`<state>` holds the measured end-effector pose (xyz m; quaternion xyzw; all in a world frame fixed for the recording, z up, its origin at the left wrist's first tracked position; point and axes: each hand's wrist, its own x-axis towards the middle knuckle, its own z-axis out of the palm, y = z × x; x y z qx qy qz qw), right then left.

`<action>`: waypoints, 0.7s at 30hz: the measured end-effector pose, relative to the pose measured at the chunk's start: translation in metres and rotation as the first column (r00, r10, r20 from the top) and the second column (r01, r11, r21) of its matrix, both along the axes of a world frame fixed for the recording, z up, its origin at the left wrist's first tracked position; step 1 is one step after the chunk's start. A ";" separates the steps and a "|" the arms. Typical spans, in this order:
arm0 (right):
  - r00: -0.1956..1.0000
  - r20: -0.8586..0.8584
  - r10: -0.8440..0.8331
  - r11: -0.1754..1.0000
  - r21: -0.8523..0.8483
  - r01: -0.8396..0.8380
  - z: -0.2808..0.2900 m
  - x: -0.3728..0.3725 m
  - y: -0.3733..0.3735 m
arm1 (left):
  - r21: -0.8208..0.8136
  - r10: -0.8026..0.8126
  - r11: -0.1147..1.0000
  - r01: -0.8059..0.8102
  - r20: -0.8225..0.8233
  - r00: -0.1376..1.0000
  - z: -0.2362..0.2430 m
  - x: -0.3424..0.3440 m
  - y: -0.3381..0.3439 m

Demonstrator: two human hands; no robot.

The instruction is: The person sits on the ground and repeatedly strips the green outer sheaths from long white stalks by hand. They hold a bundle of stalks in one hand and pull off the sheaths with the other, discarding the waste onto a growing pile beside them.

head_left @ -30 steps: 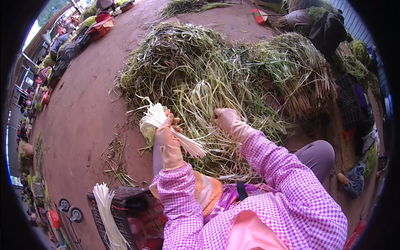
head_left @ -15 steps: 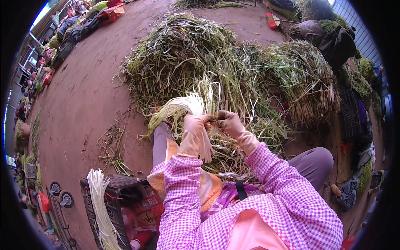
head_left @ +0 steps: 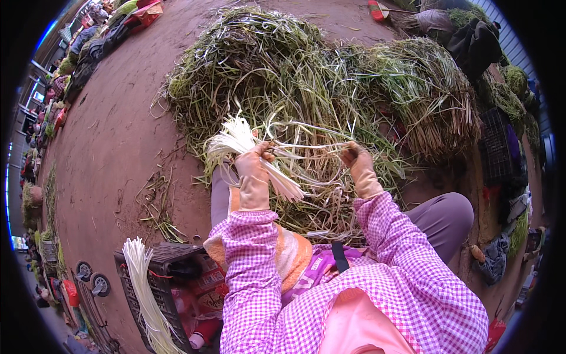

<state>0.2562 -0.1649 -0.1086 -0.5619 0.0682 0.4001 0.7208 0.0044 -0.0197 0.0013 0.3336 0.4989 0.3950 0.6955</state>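
Observation:
My left hand point(head_left: 253, 174), in a pale rubber glove, is closed round a bundle of white, chive-like stalks point(head_left: 285, 182). One end of the bundle fans out above the fist; the other slants down to the right. My right hand point(head_left: 362, 171), gloved too with darkly soiled fingertips, pinches the ends of a few thin pale strands point(head_left: 312, 144). These stretch across to the left hand. Below and beyond both hands spreads a large heap of tangled green and yellowed stalks point(head_left: 253, 71).
To my left, a long white bundle of stalks point(head_left: 144, 289) rests against a black plastic crate point(head_left: 168, 253) holding red packages. Loose trimmings point(head_left: 156, 203) lie on the brown earth floor. Small wheels point(head_left: 101, 285) stand farther left. Another dark crate point(head_left: 498, 144) is at the right.
My hands have moved apart, the right one rightward, drawing strands out between them. My left hand has shifted left with the bundle, which now lies more slanted.

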 end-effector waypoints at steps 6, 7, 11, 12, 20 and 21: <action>0.848 0.070 0.526 0.593 -0.745 -0.307 -0.030 0.109 -0.073 | -0.121 0.057 0.991 -0.061 -0.034 0.998 0.000 -0.004 0.005; 0.650 -0.005 0.760 0.139 -0.976 -0.169 -0.011 0.114 -0.075 | -0.096 0.034 0.995 -0.040 -0.072 0.997 -0.001 -0.003 0.005; 0.376 0.395 0.838 0.435 -0.900 -0.024 0.075 0.056 -0.021 | -0.062 -0.098 0.993 0.096 -0.031 0.995 0.001 -0.003 0.003; 0.467 0.416 0.780 0.596 -0.721 -0.354 0.094 0.034 -0.005 | -0.081 -0.135 0.988 0.133 -0.016 0.991 0.003 -0.003 0.004; 0.695 0.210 0.688 0.709 0.010 -0.705 0.091 -0.078 0.076 | -0.019 -0.190 0.982 0.189 -0.085 0.978 -0.001 -0.003 0.006; 0.857 0.158 0.491 0.826 0.227 -0.516 0.076 -0.066 0.068 | -0.044 -0.114 0.993 0.112 -0.069 0.991 -0.004 -0.003 0.008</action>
